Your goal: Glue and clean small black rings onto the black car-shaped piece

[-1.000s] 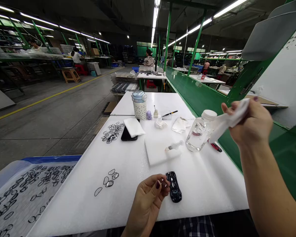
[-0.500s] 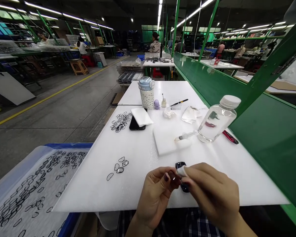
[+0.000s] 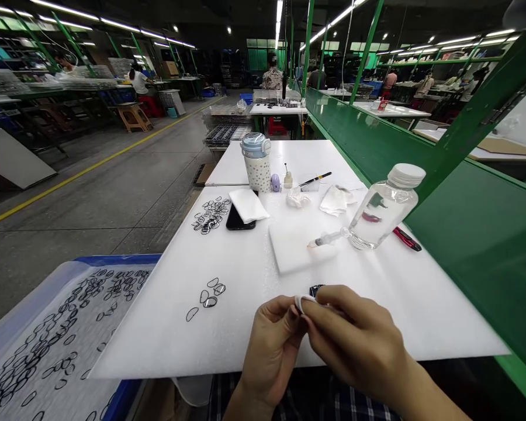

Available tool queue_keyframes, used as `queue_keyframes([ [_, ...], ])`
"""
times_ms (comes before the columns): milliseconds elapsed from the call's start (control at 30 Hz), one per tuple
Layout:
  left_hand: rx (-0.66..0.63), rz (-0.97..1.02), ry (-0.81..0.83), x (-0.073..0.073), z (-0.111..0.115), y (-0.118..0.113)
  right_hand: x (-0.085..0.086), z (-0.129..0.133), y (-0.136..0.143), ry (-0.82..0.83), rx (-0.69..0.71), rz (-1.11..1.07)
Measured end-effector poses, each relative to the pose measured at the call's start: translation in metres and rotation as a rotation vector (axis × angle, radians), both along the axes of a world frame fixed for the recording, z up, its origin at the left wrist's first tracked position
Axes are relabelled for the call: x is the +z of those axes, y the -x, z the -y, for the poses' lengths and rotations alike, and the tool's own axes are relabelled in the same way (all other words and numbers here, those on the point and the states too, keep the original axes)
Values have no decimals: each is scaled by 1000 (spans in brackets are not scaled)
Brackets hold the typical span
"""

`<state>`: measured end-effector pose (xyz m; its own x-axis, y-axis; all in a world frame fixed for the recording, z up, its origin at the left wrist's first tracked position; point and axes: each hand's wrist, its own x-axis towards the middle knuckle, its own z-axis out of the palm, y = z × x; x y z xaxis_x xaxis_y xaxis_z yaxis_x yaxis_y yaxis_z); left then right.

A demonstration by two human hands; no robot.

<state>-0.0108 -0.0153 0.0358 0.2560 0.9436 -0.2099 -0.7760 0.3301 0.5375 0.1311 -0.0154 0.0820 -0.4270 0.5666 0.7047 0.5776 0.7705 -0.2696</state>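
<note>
the left hand (image 3: 274, 345) and right hand (image 3: 355, 339) are meeting over the worktop (image 3: 398, 304), fingers pinching a white wipe (image 3: 298, 300) against a small part (mostly hidden); wiping looks underway, with loose rings (image 3: 208, 295) waiting nearby.

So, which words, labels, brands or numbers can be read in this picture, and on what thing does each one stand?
No text can be read.
Clear bottle: a dark mark and a red mark show on or through it, too blurred to read.
Dotted cup: only a dot pattern, no words.
Black phone: no writing visible.
Boxes at the far benches: too small to read.
</note>
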Motion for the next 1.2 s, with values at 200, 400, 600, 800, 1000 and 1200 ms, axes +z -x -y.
queue_keyframes([
  [200,21,-2,22,1,1,1,11,4,-22,16,-38,175],
  [400,-14,-49,5,-1,1,2,10,12,-35,71,-251,-116],
  [600,112,-424,-362,-2,5,-2,-15,7,1,949,21,-599],
  [800,144,-581,-414,-5,12,-2,-34,12,15,1257,151,-1079],
  [1000,101,-398,-373,-3,10,-1,-33,12,17,1340,182,-1089],
  [1200,7,-241,-300,-1,8,4,-26,14,11,1291,151,-1032],
])
